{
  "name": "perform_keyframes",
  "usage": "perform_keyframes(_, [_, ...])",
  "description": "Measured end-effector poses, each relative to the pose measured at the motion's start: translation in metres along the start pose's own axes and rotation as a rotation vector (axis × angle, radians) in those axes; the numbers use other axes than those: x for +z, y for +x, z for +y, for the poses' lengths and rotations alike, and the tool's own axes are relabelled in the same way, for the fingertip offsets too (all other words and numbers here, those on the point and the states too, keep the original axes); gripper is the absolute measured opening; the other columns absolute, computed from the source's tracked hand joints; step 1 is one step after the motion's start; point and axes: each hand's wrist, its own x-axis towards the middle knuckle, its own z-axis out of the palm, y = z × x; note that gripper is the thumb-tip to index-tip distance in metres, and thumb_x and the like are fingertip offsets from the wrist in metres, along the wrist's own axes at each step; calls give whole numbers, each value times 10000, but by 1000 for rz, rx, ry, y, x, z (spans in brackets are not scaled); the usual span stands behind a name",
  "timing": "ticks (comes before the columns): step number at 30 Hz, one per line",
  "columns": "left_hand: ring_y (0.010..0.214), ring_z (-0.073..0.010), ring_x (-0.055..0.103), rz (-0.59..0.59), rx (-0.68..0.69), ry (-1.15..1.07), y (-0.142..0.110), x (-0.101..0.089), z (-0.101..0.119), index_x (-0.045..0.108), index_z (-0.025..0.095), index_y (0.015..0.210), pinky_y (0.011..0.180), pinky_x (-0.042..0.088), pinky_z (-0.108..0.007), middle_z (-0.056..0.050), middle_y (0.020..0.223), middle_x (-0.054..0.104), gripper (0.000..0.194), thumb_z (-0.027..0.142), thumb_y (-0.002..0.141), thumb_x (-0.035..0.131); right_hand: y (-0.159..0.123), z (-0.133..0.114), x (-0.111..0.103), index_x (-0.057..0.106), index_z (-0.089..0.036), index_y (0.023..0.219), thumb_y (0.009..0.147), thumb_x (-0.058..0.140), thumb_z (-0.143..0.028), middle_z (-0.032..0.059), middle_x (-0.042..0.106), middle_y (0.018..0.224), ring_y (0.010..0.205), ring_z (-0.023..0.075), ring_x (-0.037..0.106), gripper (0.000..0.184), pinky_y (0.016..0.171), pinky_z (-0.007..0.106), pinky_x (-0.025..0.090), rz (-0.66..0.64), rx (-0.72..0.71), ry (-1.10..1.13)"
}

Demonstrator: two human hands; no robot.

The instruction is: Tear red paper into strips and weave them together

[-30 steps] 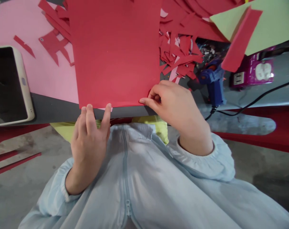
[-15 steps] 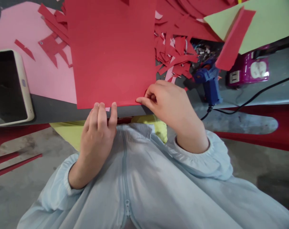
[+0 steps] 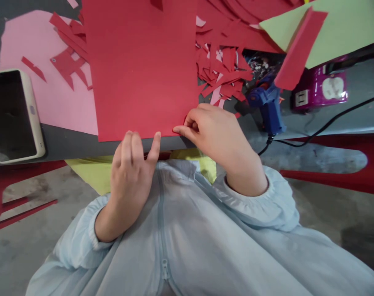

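A large red sheet of craft paper (image 3: 140, 74) lies on the dark table, its near edge close to the table's front. My left hand (image 3: 133, 168) rests at that edge with its fingers stretched out and the thumb apart; the fingertips touch the sheet's near rim. At the near right corner, my right hand (image 3: 218, 131) pinches the red sheet between thumb and curled fingers. The hand covers that corner, and the fingertips under it are partly hidden.
Left are a phone (image 3: 12, 115), a pink sheet (image 3: 66, 102) and a red fish-shaped cutout (image 3: 65, 65). To the right lie red paper scraps (image 3: 227, 74), a blue glue gun (image 3: 270, 107), a purple socket box (image 3: 325, 90), a black cord (image 3: 328, 125) and a pale green sheet (image 3: 344, 28).
My left hand has slid a little right along the near edge, its thumb spreading wider from the fingers. A small pink bit by that hand is out of sight. My right hand keeps its pinch.
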Motion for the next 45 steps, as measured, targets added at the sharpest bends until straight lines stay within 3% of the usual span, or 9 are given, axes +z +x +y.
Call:
perform_keyframes(4, [1331, -273, 512, 45, 154, 72, 9, 0, 2, 438, 78, 1453, 1111, 413, -394, -170, 1319, 599, 483, 155, 976, 466, 0, 0, 0, 665, -168, 796, 926, 613, -349, 80, 662, 825, 742, 201, 575, 229, 671, 314, 354, -7, -12, -30])
perform_keyframes(8, [1220, -274, 578, 117, 205, 189, 14, 1, 3, 499, 95, 1411, 1034, 442, -383, -129, 1251, 651, 467, 169, 951, 539, 1, -1, -1, 673, -162, 809, 939, 590, -341, 83, 670, 828, 742, 203, 586, 236, 672, 315, 372, -5, -16, -50])
perform_keyframes(14, [1192, -247, 585, 105, 279, 181, 19, -1, 6, 507, 48, 1393, 1014, 443, -370, -122, 1272, 663, 439, 155, 968, 490, 2, -1, 0, 676, -168, 810, 923, 615, -353, 81, 676, 832, 751, 210, 597, 225, 681, 322, 393, 5, -15, -22])
perform_keyframes(18, [1137, -264, 616, 87, 276, 210, 22, -2, 9, 515, 76, 1397, 959, 477, -376, -119, 1228, 675, 448, 174, 959, 519, 0, 0, -3, 679, -166, 799, 918, 624, -344, 78, 674, 830, 750, 205, 593, 221, 684, 320, 390, 2, 2, 8])
perform_keyframes(24, [1176, -264, 599, 74, 233, 220, 20, -2, 15, 497, 95, 1426, 1031, 453, -370, -131, 1249, 659, 477, 158, 953, 518, -16, 11, -10, 664, -179, 756, 901, 648, -317, 61, 666, 802, 757, 202, 588, 201, 667, 313, 380, 34, 56, 44])
perform_keyframes(32, [1216, -274, 596, 42, 147, 184, 19, 0, 26, 466, 98, 1448, 1024, 481, -378, -174, 1255, 649, 498, 136, 952, 483, -22, 19, -2, 636, -201, 729, 875, 663, -327, 44, 662, 773, 737, 192, 581, 195, 667, 314, 382, 108, 132, 118])
perform_keyframes(39, [1218, -298, 599, 8, 129, 147, 21, -1, 29, 443, 177, 1480, 1007, 494, -416, -174, 1272, 635, 537, 138, 948, 504, -20, 19, -2, 620, -203, 723, 882, 638, -317, 52, 646, 767, 744, 198, 575, 197, 673, 324, 382, 82, 143, 139])
perform_keyframes(42, [1208, -298, 608, 14, 143, 169, 21, -2, 28, 445, 147, 1476, 1011, 492, -406, -174, 1250, 649, 535, 172, 946, 513, -19, 20, -3, 610, -207, 713, 885, 637, -321, 52, 649, 778, 734, 193, 571, 208, 662, 322, 376, 66, 139, 160])
perform_keyframes(45, [1251, -311, 583, 7, 135, 102, 20, -1, 26, 379, 31, 1496, 1064, 460, -413, -215, 1277, 635, 587, 213, 950, 491, -18, 20, -4, 601, -209, 710, 889, 635, -322, 48, 647, 787, 739, 190, 568, 215, 660, 319, 371, 61, 127, 169])
